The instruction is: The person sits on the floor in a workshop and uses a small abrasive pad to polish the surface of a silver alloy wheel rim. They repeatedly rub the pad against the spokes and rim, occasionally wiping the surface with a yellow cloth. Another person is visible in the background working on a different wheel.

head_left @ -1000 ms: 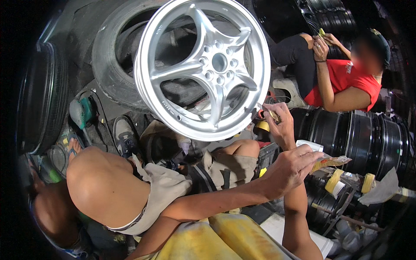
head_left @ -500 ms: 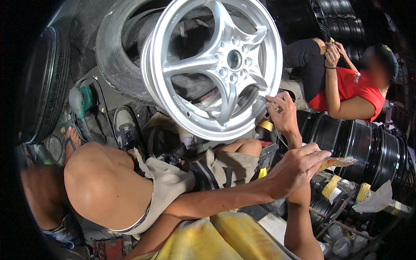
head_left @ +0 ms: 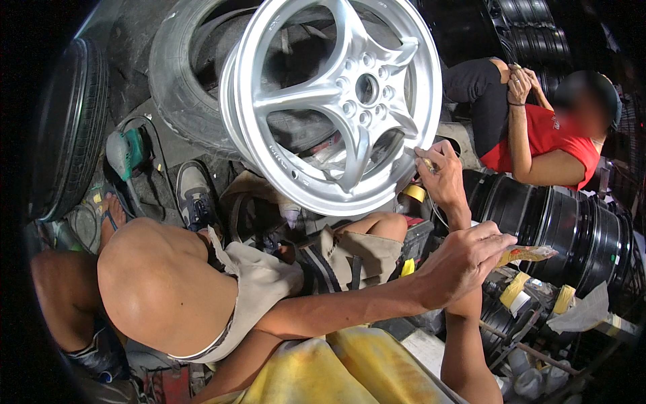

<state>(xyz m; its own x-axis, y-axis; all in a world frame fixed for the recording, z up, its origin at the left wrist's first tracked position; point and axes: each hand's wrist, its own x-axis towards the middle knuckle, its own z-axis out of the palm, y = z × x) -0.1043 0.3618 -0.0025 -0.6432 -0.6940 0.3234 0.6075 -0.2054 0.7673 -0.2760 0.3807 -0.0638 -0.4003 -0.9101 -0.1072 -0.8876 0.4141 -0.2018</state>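
A silver alloy wheel (head_left: 296,101) with several spokes fills the top middle, tilted over an old tyre. At its lower right rim my right hand (head_left: 441,178) pinches a small yellowish piece, mostly covered by the fingers, against the metal. My left forearm crosses in front of my right one. Farther right, my left hand (head_left: 464,262) is closed on a flat, orange-and-yellow stained strip (head_left: 528,254) that sticks out past the fingers; its exact kind does not show.
The worn tyre (head_left: 171,87) lies behind the wheel. A green-and-grey power sander (head_left: 128,151) rests on the floor at left, near another tyre (head_left: 67,128). Black wheels (head_left: 538,215) are stacked at right. A co-worker in a red shirt (head_left: 562,138) sits beyond.
The wheel has turned or shifted very slightly, its hub a little right and lower. My hands stay almost in place. The co-worker's hands have moved slightly.
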